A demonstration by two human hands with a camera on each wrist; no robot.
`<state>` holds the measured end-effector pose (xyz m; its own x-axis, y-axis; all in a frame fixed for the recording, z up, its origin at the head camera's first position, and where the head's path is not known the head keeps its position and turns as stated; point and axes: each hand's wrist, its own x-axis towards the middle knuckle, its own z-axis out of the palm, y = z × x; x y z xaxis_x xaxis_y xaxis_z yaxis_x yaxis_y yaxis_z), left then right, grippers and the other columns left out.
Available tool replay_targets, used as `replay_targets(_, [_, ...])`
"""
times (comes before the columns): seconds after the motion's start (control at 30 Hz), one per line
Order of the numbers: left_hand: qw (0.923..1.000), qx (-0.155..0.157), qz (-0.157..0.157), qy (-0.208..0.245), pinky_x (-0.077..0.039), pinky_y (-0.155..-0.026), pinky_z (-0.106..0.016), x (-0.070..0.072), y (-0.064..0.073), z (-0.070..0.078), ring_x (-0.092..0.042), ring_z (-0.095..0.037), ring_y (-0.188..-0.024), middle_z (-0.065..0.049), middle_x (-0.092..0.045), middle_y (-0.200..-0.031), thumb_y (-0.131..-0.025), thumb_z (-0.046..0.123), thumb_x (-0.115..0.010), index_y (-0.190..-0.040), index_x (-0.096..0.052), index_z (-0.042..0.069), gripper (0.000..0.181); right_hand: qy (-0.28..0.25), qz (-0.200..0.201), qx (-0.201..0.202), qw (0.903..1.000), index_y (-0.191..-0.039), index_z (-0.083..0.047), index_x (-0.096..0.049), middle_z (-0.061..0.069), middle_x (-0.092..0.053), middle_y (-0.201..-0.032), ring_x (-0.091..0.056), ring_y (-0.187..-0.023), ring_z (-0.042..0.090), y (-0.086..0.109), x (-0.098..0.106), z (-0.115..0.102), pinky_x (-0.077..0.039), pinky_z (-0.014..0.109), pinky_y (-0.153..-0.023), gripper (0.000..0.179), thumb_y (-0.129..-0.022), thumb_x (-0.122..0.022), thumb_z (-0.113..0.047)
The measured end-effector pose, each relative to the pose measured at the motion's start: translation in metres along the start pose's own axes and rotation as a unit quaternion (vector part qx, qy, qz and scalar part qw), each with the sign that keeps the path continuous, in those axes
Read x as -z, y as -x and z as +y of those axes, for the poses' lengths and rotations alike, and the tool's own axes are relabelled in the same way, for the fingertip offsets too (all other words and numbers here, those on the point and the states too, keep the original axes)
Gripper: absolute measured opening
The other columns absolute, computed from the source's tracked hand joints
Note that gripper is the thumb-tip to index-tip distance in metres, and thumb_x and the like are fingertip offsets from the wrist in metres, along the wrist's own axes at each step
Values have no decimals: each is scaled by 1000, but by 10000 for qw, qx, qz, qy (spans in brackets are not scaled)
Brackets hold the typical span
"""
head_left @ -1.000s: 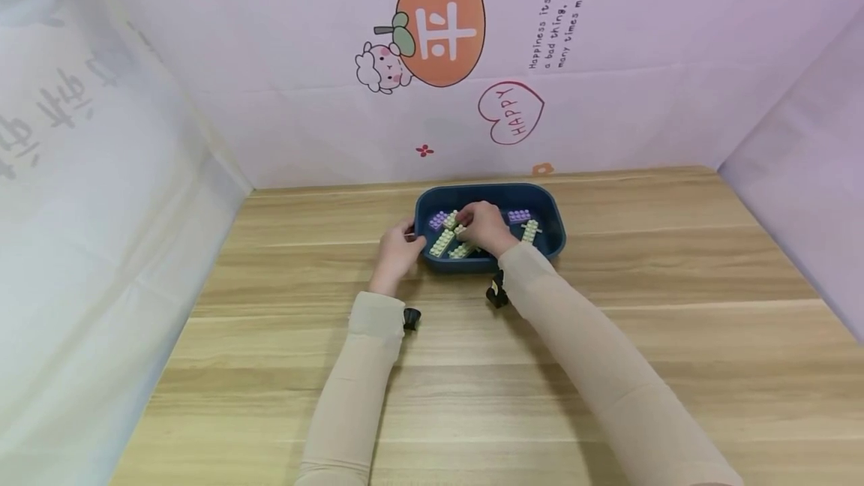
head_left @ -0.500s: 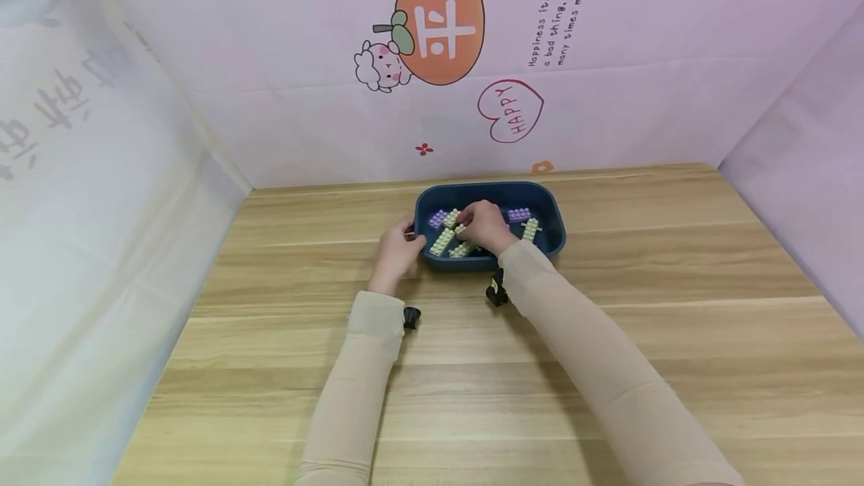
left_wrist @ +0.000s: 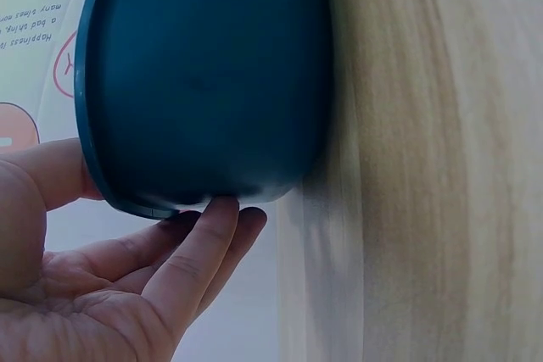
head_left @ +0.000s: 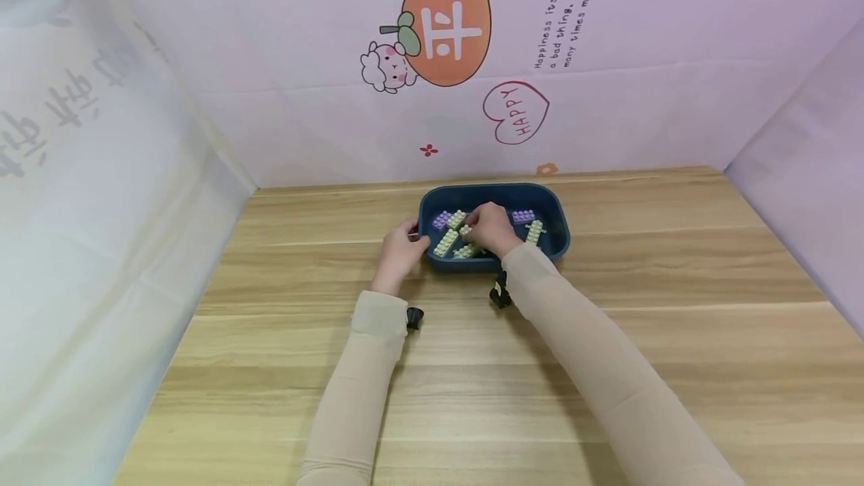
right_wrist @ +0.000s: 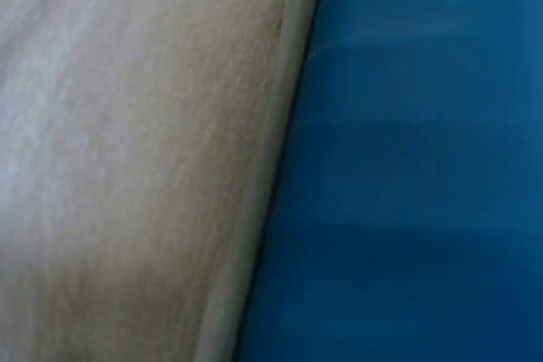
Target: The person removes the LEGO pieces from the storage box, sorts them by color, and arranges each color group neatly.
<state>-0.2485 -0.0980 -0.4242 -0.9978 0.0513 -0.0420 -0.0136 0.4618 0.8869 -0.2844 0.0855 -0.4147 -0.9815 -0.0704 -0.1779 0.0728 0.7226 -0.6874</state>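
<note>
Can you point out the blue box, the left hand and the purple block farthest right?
Blue box point(left_wrist: 204, 82): left wrist view, middle of its outer wall.
Left hand point(head_left: 398, 253): head view, back of the hand.
Purple block point(head_left: 523, 216): head view, its studded top.

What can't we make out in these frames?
Head: parts of the blocks, hidden behind the right hand.
Head: ends of the wall text, cut off by the top edge.
Left wrist: the bin's inside, hidden by its outer wall.
Right wrist: the bin's surface detail, blurred.
</note>
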Motion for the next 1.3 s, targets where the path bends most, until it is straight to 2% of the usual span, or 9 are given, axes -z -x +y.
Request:
replay_targets(0.5, [9999, 93, -1, 106, -49, -100, -38, 1, 0, -2, -57, -31, -121, -21, -57, -133, -93, 9, -59, -140, -47, -3, 50, -55, -43, -64, 10000, -110, 0, -69, 18, -61, -125, -58, -112, 32, -2, 0, 1, -53, 44, -90, 27, -85, -72, -10])
replay_targets(0.73, [9999, 34, -45, 86, -48, -101, -39, 1, 3, 3, -56, -33, -121, -23, -55, -134, -93, 8, -59, -140, -46, -5, 50, 4, -13, -22, 10000, -108, 0, -69, 18, -62, -122, -59, -105, 31, 0, 0, 3, -54, 43, -88, 23, -87, -70, -9])
replay_targets(1.07, [9999, 41, 11, 106, -49, -101, -39, -1, 6, 1, -58, -32, -120, -21, -57, -132, -93, 9, -59, -139, -48, -4, 48, -351, 61, -76, 9993, -112, 1, -70, 18, -63, -123, -59, -106, 30, 6, 3, 3, -55, 43, -89, 26, -87, -68, -5])
replay_targets(1.3, [9999, -63, 78, 102, -50, -98, -39, 0, 7, 0, -59, -33, -118, -22, -59, -130, -92, 8, -59, -137, -50, -5, 47, -500, 216, 34, 9985, -114, -1, -70, 18, -65, -113, -62, -91, 26, 4, 3, 4, -57, 37, -78, 28, -87, -67, -5])
